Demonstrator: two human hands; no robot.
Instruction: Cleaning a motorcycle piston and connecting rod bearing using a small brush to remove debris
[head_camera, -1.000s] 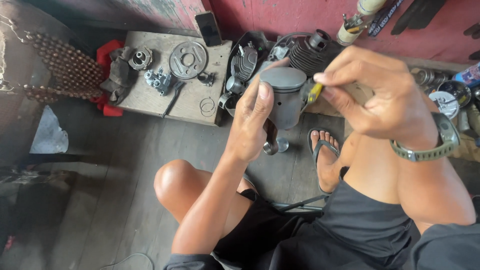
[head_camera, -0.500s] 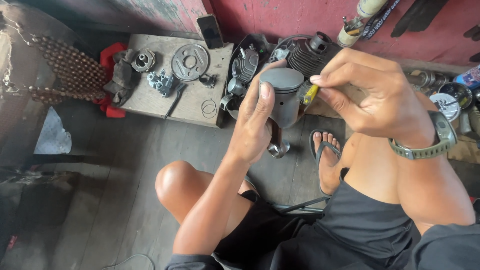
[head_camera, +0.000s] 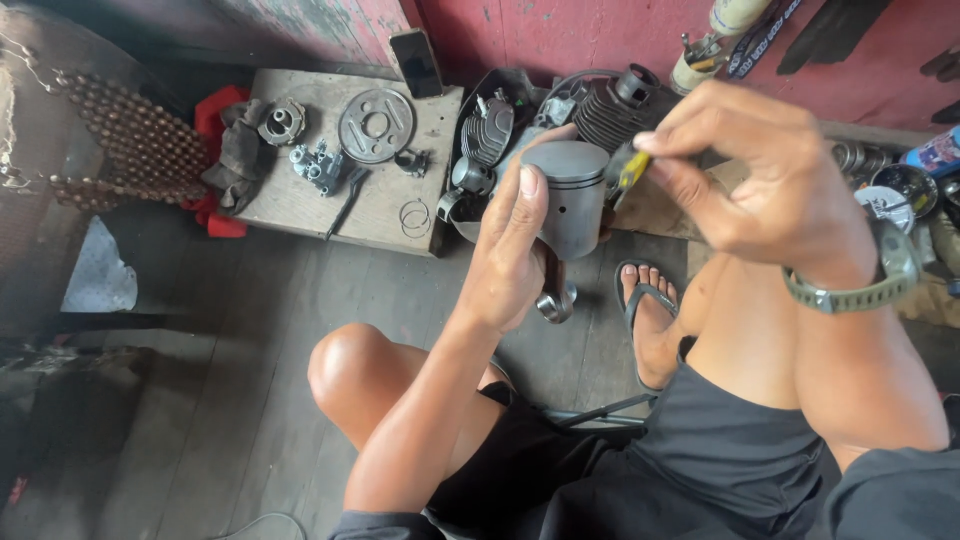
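Holding: our left hand (head_camera: 515, 250) is clenched round a grey piston (head_camera: 568, 195), held in the air above the floor, crown up.
Axis: upright, connecting rod (head_camera: 556, 296) hanging below.
Right hand (head_camera: 765, 180): pinching a yellow-handled tool (head_camera: 630, 170), touching the piston's right side.

Piston (head_camera: 570, 195) between both hands, board (head_camera: 300, 205) left, wall (head_camera: 560, 35) behind

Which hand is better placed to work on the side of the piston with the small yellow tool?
Probably the right hand: it pinches the yellow tool with the tip at the side of the piston. The left hand is wrapped around the piston and steadies it.
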